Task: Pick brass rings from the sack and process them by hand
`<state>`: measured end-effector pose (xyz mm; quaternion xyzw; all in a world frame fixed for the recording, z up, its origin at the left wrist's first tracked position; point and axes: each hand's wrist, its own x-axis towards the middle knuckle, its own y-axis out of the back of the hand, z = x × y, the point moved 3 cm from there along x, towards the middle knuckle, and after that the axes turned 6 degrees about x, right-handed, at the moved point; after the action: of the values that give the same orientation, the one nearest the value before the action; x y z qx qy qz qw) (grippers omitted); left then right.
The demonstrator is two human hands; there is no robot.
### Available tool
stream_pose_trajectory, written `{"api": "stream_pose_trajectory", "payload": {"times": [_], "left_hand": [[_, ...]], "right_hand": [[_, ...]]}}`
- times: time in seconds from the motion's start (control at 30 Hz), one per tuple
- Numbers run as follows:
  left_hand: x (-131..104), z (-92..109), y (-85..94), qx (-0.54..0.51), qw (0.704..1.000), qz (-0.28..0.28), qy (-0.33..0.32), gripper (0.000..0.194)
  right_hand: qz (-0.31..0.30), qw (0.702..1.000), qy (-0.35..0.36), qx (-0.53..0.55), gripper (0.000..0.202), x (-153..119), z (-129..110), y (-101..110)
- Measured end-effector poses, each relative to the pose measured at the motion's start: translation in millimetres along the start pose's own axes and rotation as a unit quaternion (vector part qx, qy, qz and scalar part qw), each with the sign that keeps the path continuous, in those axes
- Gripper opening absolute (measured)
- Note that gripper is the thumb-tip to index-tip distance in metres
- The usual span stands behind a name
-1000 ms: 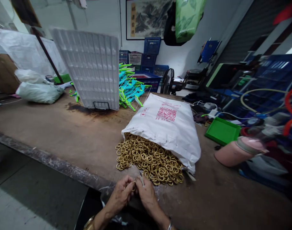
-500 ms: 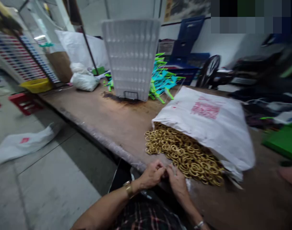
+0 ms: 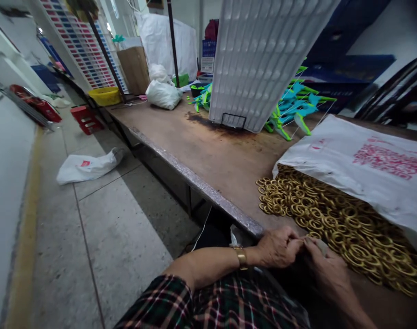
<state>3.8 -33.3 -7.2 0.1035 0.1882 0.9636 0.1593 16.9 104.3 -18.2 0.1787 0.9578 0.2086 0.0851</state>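
Near edge of the worktop (image 3: 208, 155): both hands met, fingertips to fingertips. Left hand (image 3: 277, 247) was closed in a narrow pinch; whatever sat in it was too small to tell. Right hand (image 3: 328, 261) was likewise narrow, gripping a pale piece (image 3: 321, 247), kind not determined. Loose gold-coloured rings (image 3: 347, 237) lay on the worktop at the mouth of a white sack (image 3: 331, 146). Relation noted: the heap lay beyond and to the right, long axis slanting from far left to near right. Right hand nearer, just beside it; contact uncertain.
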Motion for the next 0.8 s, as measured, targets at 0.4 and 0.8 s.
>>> {"api": "stream_pose_trajectory", "payload": {"times": [0.4, 0.8], "left_hand": [[-0.3, -2.7, -0.1, 0.006, 1.000, 0.019, -0.016, 0.016], [3.1, -1.4, 4.0, -0.133, 0.989, -0.056, 0.042, 0.009]], "right_hand": [[-0.039, 0.990, -0.073, 0.117, 0.031, -6.3, -8.0, -6.1], [-0.028, 0.998, 0.031, 0.040, 0.036, -7.7, -19.7, -5.0]]}}
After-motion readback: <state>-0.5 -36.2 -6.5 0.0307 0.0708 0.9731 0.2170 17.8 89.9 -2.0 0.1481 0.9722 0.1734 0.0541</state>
